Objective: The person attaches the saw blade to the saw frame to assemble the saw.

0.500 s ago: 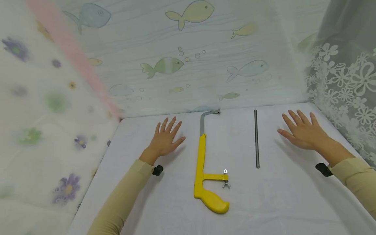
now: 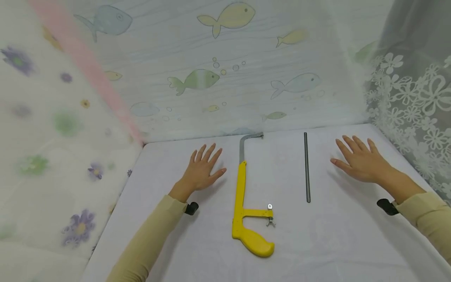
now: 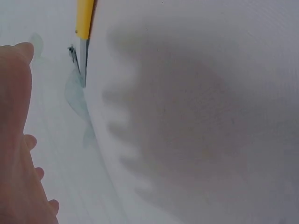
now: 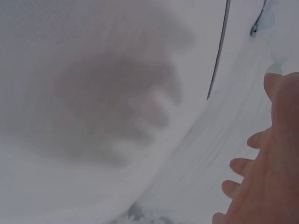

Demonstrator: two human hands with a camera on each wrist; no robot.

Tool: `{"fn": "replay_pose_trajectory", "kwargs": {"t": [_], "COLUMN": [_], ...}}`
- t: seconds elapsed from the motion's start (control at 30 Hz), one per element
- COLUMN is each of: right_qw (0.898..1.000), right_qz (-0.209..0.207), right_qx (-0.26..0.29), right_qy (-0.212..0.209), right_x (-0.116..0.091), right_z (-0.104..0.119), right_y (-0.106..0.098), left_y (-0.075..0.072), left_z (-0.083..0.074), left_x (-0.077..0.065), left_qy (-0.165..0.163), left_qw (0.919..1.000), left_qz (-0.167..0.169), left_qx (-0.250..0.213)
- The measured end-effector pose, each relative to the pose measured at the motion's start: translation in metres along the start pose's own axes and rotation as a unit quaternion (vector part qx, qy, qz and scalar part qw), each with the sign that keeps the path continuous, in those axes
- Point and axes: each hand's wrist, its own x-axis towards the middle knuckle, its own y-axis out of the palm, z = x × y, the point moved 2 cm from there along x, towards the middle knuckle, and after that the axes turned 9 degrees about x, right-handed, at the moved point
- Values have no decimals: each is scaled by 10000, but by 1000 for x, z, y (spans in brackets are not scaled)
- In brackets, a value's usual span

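Observation:
A hacksaw frame (image 2: 240,188) with a yellow body and handle and a grey bent front arm lies on the white table. A silver wing nut (image 2: 270,222) sits on its short crosspiece, and no blade spans the frame. To its right lies a thin dark grey rod-like strip (image 2: 307,167). My left hand (image 2: 201,172), fingers spread, hovers left of the saw frame, its shadow falling on the cloth in the left wrist view. On the strip's other side, my right hand (image 2: 363,162) is held over the table with fingers spread. Both palms are bare.
White cloth covers the table (image 2: 345,243). A fish-print curtain (image 2: 246,94) hangs along the back edge, a flowered sheet (image 2: 46,129) on the left, and a grey lace curtain (image 2: 419,98) on the right. Black wrist straps (image 2: 387,206) show at the cuffs.
The left hand has shifted slightly right and toward me. My right hand has come slightly nearer and left. The saw frame and strip stay in place on the table.

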Motion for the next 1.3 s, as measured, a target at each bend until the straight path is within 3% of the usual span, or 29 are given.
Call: {"fn": "replay_pose_trajectory", "kwargs": {"t": [0.37, 0.87, 1.3], "right_qw": [9973, 9944, 9815], "right_qz": [-30, 12, 58], "right_qx": [674, 963, 1875], "right_qy": [-276, -444, -374], "right_x": [-1, 0, 2], "right_z": [20, 27, 35], "right_y": [0, 12, 15], "left_y": [-4, -1, 2], "left_z": [-16, -32, -39], "left_x": [-5, -11, -13], "left_qy": [172, 430, 403], "left_qw": [9995, 9962, 9925], "left_qz": [-77, -244, -138], "left_qx": [-269, -722, -1149]}}
